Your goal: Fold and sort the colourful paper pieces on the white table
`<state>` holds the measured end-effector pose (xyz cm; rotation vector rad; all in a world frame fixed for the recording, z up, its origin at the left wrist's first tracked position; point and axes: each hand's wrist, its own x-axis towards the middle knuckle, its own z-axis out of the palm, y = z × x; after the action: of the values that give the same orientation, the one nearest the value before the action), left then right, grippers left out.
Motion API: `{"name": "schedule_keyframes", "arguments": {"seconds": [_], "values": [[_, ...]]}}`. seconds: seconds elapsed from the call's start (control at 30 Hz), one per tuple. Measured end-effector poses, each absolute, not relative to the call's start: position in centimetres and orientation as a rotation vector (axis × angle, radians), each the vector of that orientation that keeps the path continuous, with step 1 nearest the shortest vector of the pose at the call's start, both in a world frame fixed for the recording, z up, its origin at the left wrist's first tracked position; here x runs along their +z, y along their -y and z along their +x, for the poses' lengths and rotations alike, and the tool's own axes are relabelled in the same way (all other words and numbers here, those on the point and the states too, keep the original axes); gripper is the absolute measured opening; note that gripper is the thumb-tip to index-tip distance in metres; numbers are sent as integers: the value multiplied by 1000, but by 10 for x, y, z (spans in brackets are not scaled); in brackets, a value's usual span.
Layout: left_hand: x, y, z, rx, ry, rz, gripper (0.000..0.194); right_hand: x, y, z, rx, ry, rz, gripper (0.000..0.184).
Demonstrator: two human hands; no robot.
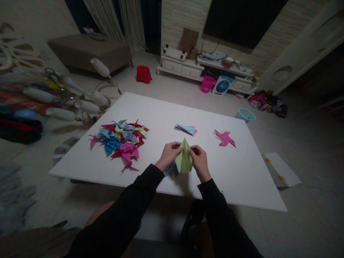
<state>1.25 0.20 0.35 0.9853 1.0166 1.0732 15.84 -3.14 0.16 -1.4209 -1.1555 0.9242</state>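
In the head view, the left hand (170, 154) and the right hand (199, 161) are raised over the near part of the white worktop (242, 172), a short gap between them. Both pinch a folded green paper (185, 162), thumbs on the face towards the wearer, one hand at each side of its upper part. The paper sits between the hands, its point directed away from the wearer and its wider end hanging nearer, with a crease down the middle. Just beneath it, beside the left hand, show bits of blue and pale paper (176, 170), partly hidden.

Left of the hands lies a heap of folded paper cranes (129, 137) in pink, blue, red, green and lilac. Straight beyond the hands is a small stack of narrow folded papers (186, 129), a light blue one on top. Beyond the right hand and further right lies a pink pinwheel-shaped paper (225, 138) with green showing at its edge. Well beyond the hands, on the floor, stand a red stool (143, 74) and, further right, a pink bin (207, 84) next to a blue-and-white fan (223, 85).
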Motion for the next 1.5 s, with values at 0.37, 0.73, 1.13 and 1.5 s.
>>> {"name": "schedule_keyframes", "arguments": {"seconds": [0.37,0.73,1.13,1.5], "values": [[9,-2,9,1171,-1056,957,16,9,34,153,931,1197,-1384,24],[8,-2,12,1167,-959,795,30,7,35,149,1038,1140,-1334,28],[16,1,7,1212,-1023,807,29,9,39,149,897,1240,-1412,22],[27,19,-5,1266,-1062,762,41,26,65,133,121,1975,-1465,9]]}}
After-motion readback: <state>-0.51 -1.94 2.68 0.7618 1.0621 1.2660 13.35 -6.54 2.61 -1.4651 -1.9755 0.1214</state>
